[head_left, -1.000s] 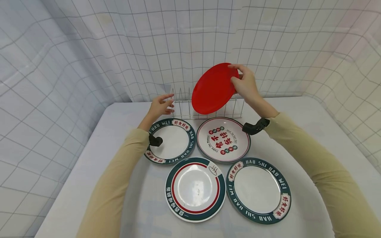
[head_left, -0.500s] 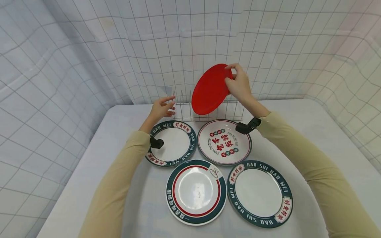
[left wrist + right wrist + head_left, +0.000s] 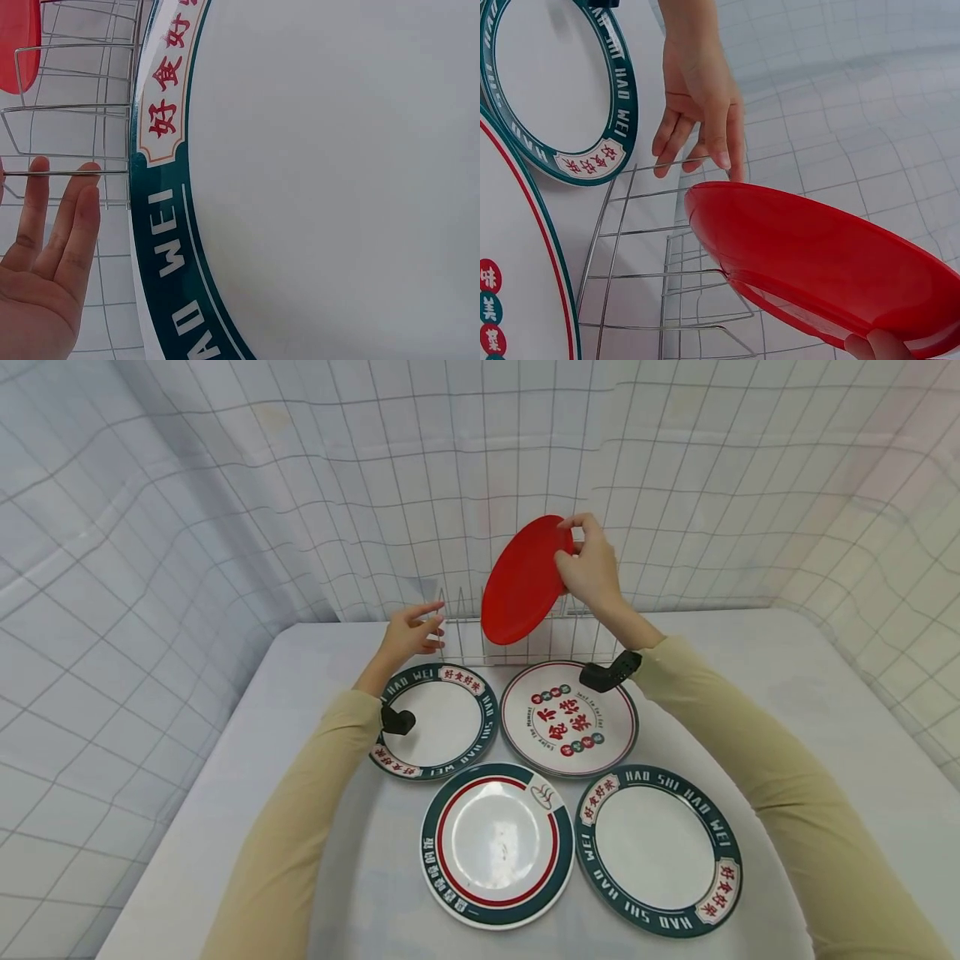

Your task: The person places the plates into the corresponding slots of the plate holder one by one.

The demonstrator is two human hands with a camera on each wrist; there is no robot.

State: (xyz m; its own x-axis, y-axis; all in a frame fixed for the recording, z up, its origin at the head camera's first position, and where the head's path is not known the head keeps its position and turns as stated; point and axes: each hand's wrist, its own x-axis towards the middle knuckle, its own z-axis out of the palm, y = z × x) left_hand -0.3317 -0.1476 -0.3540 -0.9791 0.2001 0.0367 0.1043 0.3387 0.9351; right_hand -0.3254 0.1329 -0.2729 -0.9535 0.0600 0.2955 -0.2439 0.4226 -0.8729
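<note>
My right hand [image 3: 592, 568] pinches the upper right rim of a red plate [image 3: 521, 581], thumb on its face. The plate is tilted on edge, its lower end over the wire dish rack [image 3: 652, 276] at the back of the table. In the right wrist view its lower edge comes close to the rack's wires; whether they touch I cannot tell. My left hand [image 3: 408, 635] is at the rack's left end. In the left wrist view its fingers [image 3: 31, 217] are nearly straight, their tips at an end wire.
On the white table [image 3: 765, 693] lie a green-rimmed plate [image 3: 438, 718] at left, a plate with red characters [image 3: 562, 714] beside it, a red-ringed plate [image 3: 495, 843] in front, and another green-rimmed plate [image 3: 656, 847] at front right. A grid-patterned curtain [image 3: 315, 468] surrounds the table.
My right hand has moved left with the red plate, which has turned to a narrower, more edge-on view. My left hand stays at the rack's left end.
</note>
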